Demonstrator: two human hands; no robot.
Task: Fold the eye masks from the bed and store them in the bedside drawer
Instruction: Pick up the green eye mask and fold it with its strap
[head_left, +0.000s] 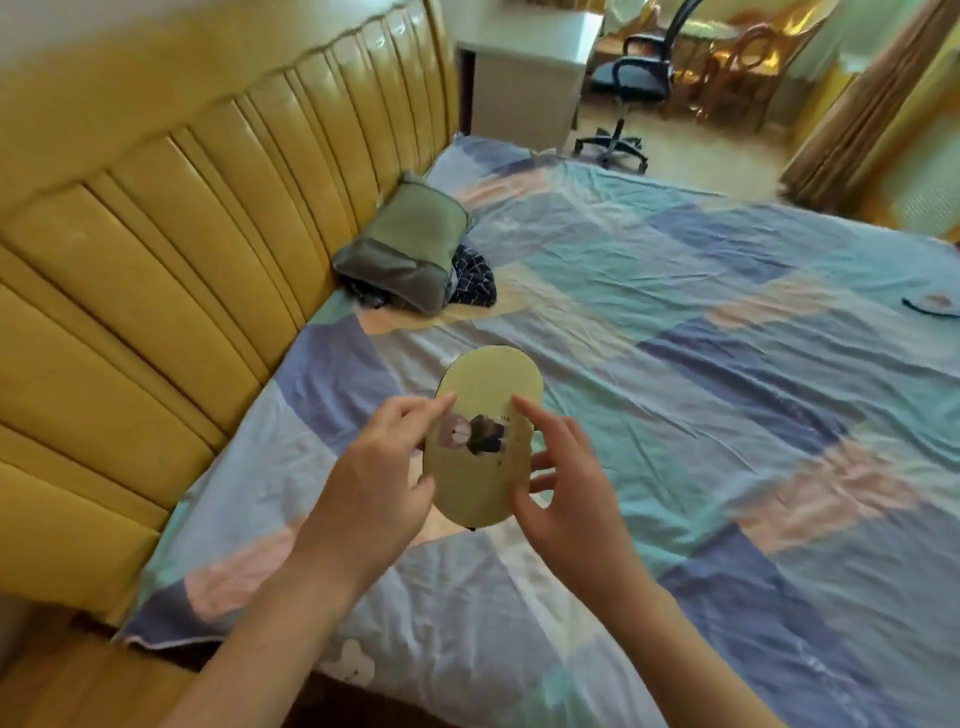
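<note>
A pale yellow eye mask with a small cartoon print on it is held above the bed, stretched lengthwise between both hands. My left hand grips its left edge, forefinger on the front. My right hand holds its right edge, fingers curled behind it. A dark strap edge peeks out under the mask. A second eye mask lies flat on the bed at the far right edge of the view. No bedside drawer is in view.
The bed has a patchwork sheet of blue, teal and pink. A yellow padded headboard runs along the left. A grey-green pillow and dark checked cloth lie against it. A white desk and office chair stand beyond the bed.
</note>
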